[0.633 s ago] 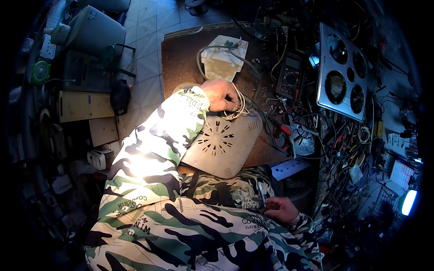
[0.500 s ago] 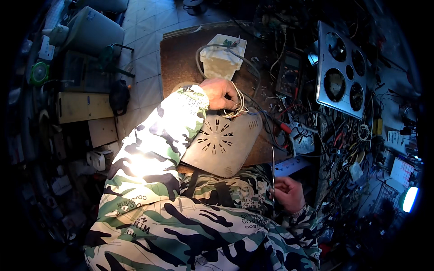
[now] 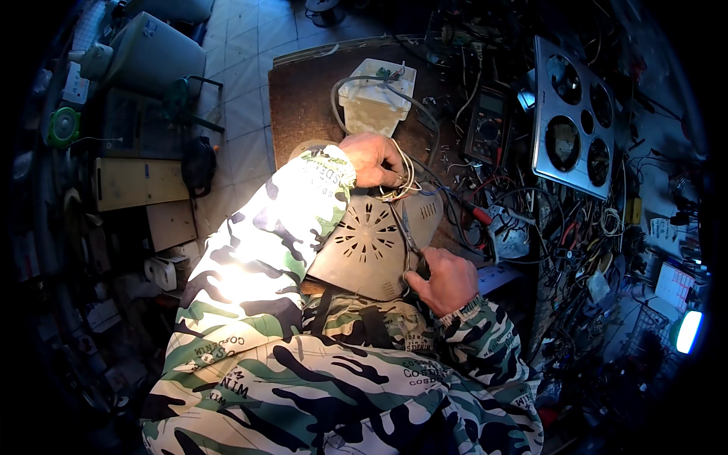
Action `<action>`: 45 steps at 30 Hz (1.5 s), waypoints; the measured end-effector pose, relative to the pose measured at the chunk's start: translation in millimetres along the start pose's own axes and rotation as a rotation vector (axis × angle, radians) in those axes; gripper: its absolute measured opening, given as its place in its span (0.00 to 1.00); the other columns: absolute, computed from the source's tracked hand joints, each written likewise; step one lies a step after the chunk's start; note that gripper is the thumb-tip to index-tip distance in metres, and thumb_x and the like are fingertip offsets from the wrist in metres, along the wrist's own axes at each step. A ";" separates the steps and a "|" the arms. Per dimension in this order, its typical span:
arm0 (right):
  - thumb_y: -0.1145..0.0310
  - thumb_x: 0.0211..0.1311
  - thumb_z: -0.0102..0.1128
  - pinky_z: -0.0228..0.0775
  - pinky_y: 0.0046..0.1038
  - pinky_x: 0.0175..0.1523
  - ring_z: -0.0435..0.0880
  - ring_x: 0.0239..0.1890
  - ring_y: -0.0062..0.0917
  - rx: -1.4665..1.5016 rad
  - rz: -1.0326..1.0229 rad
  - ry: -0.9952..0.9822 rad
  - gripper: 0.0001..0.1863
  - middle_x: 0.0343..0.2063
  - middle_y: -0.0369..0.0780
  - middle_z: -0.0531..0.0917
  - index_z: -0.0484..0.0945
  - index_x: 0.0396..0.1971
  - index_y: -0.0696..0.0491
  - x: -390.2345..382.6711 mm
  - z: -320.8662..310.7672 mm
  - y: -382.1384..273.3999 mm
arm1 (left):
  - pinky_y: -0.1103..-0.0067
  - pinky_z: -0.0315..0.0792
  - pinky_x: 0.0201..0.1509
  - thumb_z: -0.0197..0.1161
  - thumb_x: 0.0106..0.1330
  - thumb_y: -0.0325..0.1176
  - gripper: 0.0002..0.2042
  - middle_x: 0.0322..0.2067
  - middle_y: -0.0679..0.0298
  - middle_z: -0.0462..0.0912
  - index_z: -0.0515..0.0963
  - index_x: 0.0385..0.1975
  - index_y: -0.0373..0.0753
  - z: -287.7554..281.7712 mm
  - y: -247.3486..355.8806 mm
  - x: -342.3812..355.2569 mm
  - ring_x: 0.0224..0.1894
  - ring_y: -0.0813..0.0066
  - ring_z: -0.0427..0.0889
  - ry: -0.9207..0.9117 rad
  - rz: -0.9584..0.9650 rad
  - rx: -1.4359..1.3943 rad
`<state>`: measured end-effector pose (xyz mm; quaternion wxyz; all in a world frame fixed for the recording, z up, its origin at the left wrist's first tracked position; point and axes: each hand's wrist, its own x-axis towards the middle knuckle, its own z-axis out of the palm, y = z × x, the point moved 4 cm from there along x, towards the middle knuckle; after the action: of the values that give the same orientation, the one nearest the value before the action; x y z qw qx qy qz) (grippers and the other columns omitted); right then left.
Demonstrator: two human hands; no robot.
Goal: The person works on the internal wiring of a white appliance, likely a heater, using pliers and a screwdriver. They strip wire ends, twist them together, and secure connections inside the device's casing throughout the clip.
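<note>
The left hand [image 3: 373,161] reaches over the top edge of a tan metal cover [image 3: 383,262], its fingers curled in and pinching a bundle of thin wires [image 3: 410,176]; the fingertips are partly hidden, so which strands they hold cannot be told. The right hand [image 3: 447,280] is closed around a slim metal tool [image 3: 407,230], which slants up across the right part of the cover, its far end pointing toward the wires. Whether that end touches anything is too small to tell.

The cover lies at the near edge of a brown table [image 3: 303,83], partly over the person's lap, with a ring of slots in its middle and short rows of slits near its corners. Beyond the left hand stands a whitish plastic box [image 3: 371,110], a grey cable [image 3: 337,114] looped around and across it. To its right lies a dark multimeter [image 3: 487,129], and near the cover's right corner is a red probe [image 3: 481,216]. Farther right, a silver plate [image 3: 570,111] with round holes stands tilted beside a heap of tangled cords [image 3: 599,235]. A lit lamp [image 3: 688,332] glows at the far right.
</note>
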<state>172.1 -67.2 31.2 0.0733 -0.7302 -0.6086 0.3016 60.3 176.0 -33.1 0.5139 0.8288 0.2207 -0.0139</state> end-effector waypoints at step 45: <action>0.77 0.60 0.77 0.70 0.17 0.33 0.74 0.27 0.08 0.907 0.220 -0.316 0.18 0.24 0.30 0.82 0.82 0.46 0.69 25.4 28.1 13.6 | 0.67 0.79 0.50 0.74 0.59 0.34 0.09 0.40 0.57 0.90 0.92 0.37 0.39 -0.9 5.8 -1.8 0.47 0.59 0.88 -0.001 0.014 -0.019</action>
<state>170.6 -54.2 -6.9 0.2583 -0.6299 -0.3389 0.6493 60.7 173.9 -27.3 0.5222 0.8253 0.2147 -0.0085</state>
